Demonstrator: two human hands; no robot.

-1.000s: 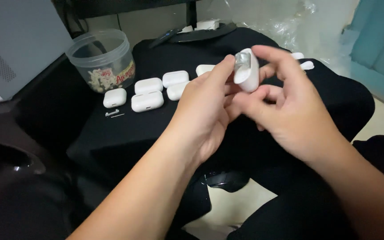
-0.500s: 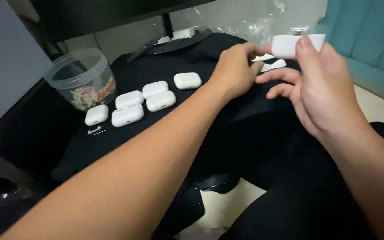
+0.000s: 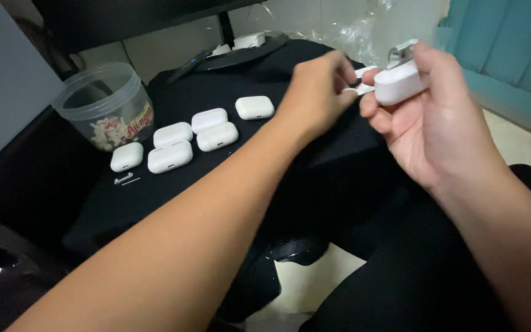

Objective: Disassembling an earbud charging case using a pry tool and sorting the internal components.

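Note:
My right hand (image 3: 434,117) holds a white earbud case (image 3: 399,81) with its lid open, up above the black cloth (image 3: 265,166). My left hand (image 3: 318,92) reaches across in front of it and pinches a small white earbud (image 3: 350,91) right beside the case. Several closed white cases (image 3: 192,138) lie in a loose group on the cloth to the left.
A clear plastic tub (image 3: 107,114) stands at the left edge of the cloth. A small pin-like tool (image 3: 126,181) lies near the front cases. Crumpled clear plastic (image 3: 364,31) and a dark monitor stand (image 3: 241,49) sit at the back.
My right hand has brought the case lower and closer, with its lid now open. My left hand has drawn back toward it with a small white earbud in its fingertips.

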